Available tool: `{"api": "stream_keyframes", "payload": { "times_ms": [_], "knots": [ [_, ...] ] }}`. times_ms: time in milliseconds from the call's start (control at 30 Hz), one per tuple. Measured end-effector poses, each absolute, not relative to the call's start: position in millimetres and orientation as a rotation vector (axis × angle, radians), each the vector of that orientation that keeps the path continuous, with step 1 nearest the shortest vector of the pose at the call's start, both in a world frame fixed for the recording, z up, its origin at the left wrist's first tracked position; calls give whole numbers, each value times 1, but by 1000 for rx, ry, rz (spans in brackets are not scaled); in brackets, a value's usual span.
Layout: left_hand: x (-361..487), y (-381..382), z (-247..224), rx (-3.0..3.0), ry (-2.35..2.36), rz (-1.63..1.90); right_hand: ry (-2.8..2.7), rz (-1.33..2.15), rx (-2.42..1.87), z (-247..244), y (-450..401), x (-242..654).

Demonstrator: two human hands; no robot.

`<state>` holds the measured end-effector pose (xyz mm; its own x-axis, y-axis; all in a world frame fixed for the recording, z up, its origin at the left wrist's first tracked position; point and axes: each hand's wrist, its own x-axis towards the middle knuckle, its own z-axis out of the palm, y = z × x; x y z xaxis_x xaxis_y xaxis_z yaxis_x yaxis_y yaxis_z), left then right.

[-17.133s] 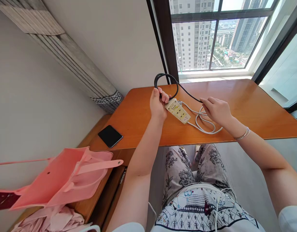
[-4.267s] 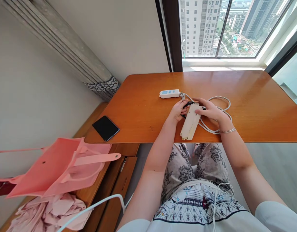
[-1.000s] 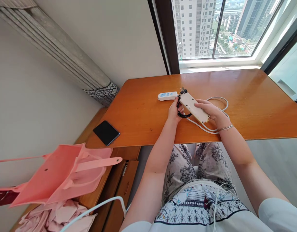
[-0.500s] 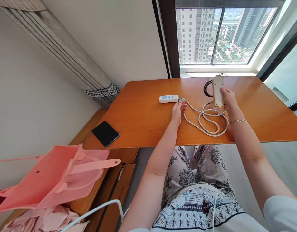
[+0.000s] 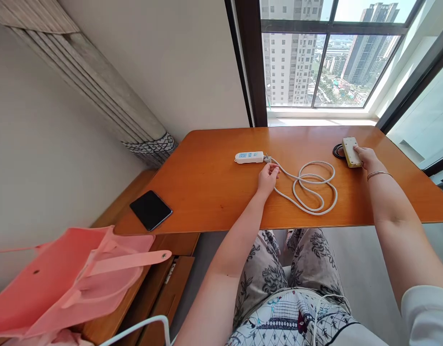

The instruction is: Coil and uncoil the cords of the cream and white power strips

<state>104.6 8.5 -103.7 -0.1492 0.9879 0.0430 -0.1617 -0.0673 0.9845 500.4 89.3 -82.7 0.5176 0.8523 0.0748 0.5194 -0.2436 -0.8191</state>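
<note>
My right hand (image 5: 364, 157) rests its fingers on a cream power strip (image 5: 351, 151) lying at the far right of the orange wooden table (image 5: 214, 192); its coiled black cord (image 5: 338, 151) sits just left of it. My left hand (image 5: 268, 177) lies on the table with fingers loosely curled, touching the white cable (image 5: 311, 187) near its plug. That cable loops loosely across the table and belongs to a small white power strip with blue sockets (image 5: 249, 157), which lies just beyond my left hand.
A black phone (image 5: 150, 210) lies on a lower wooden cabinet at the left. A pink bag (image 5: 70, 278) fills the lower left corner. Folded grey curtain (image 5: 109, 91) leans against the wall. A large window (image 5: 326, 62) runs behind the table.
My right hand has carried the cream power strip and its black cord farther right and set it flat on the table. My left hand stays by the white cable.
</note>
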Motion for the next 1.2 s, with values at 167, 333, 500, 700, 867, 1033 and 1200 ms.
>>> {"api": "stream_keyframes", "payload": {
  "times_ms": [167,333,500,700,867,1033,1200],
  "knots": [
    [103,8,-105,1114,1186,1415,-959,546,-1960,-83,103,503],
    [102,9,-109,1194,1218,1387,-1081,384,-2116,-79,106,516],
    [102,12,-116,1302,1238,1367,-1222,262,-2188,-79,88,509],
    [101,14,-124,1477,1292,1325,-1428,121,-2205,-95,58,490],
    [100,12,-122,1626,1364,1218,-1446,40,-2236,-106,57,496],
    [100,12,-122,1695,1370,1166,-1472,40,-2270,-107,77,505],
    [99,12,-122,1714,1381,1168,-1448,-23,-2384,-101,98,507]
  ]
}}
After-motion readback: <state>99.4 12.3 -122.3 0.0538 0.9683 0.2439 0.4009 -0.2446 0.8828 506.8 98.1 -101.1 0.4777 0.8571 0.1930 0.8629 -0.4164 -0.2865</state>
